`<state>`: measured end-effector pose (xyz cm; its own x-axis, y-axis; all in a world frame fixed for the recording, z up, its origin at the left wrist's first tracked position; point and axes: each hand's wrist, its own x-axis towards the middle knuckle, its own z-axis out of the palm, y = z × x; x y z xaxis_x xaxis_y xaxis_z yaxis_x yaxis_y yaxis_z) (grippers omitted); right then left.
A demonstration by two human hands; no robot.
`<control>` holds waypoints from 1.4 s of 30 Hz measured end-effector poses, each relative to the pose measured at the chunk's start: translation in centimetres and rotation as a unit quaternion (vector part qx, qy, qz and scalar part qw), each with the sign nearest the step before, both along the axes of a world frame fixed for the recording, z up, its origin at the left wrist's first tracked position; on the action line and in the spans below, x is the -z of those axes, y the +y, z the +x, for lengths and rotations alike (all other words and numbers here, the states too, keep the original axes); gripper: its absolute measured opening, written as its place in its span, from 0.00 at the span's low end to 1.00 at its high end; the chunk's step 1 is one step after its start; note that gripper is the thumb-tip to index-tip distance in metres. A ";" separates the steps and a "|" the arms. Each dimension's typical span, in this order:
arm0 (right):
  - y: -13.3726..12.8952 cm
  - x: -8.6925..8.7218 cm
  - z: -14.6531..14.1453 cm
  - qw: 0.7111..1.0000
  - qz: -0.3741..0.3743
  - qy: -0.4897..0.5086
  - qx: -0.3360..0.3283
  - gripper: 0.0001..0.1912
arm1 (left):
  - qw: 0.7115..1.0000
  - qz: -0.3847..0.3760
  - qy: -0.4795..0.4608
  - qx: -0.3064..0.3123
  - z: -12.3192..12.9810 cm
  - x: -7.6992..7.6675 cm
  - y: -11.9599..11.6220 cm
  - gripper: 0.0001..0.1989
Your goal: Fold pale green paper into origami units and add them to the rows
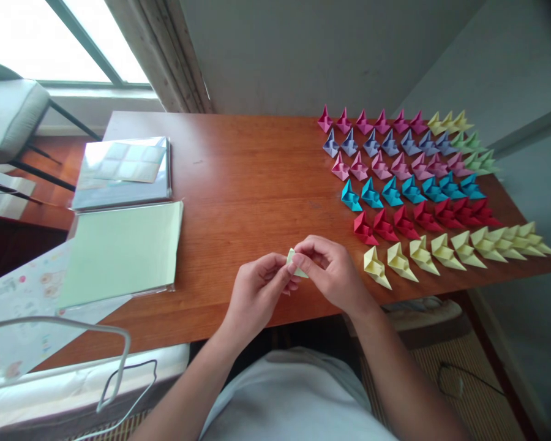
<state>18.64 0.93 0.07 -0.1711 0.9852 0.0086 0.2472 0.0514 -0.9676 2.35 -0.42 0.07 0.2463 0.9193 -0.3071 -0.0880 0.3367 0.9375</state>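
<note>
A small piece of folded pale green paper (291, 255) is pinched between my two hands, above the front part of the wooden table. My left hand (261, 285) grips its lower left side with thumb and fingers. From the right, my right hand (328, 269) closes thumb and forefinger on its upper part. Fingers cover most of the paper, so its full shape is hidden. Just right of my right hand begins a row of pale yellow origami boats (399, 262). Behind them stand rows of red boats (404, 222) and blue boats (412, 190).
Pink boats (399, 166), lavender boats (390, 143), magenta boats (363, 122) and green boats (472, 142) line the table's far right. On the left lie a pack of light green paper (123, 251), a plastic-wrapped pack (119, 196) and a printed sheet (22, 306). A bent white metal tube (73, 320) crosses the lower left.
</note>
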 end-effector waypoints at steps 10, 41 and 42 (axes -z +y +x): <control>0.1 -0.2 0.4 0.998 -0.050 0.037 -0.001 0.08 | 1.000 0.014 -0.003 0.024 -0.1 0.3 0.0 0.12; 0.4 0.1 0.3 0.999 -0.027 0.021 0.018 0.14 | 0.999 0.033 0.015 -0.008 0.1 0.6 0.4 0.11; 0.2 0.2 0.3 1.000 -0.018 0.005 0.024 0.14 | 0.999 0.031 0.013 -0.016 0.2 0.6 0.4 0.11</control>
<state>18.96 1.14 -0.11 -0.1229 0.9921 -0.0254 0.2386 0.0047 -0.9711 2.50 -0.01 -0.53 0.2086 0.9440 -0.2556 -0.0724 0.2755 0.9586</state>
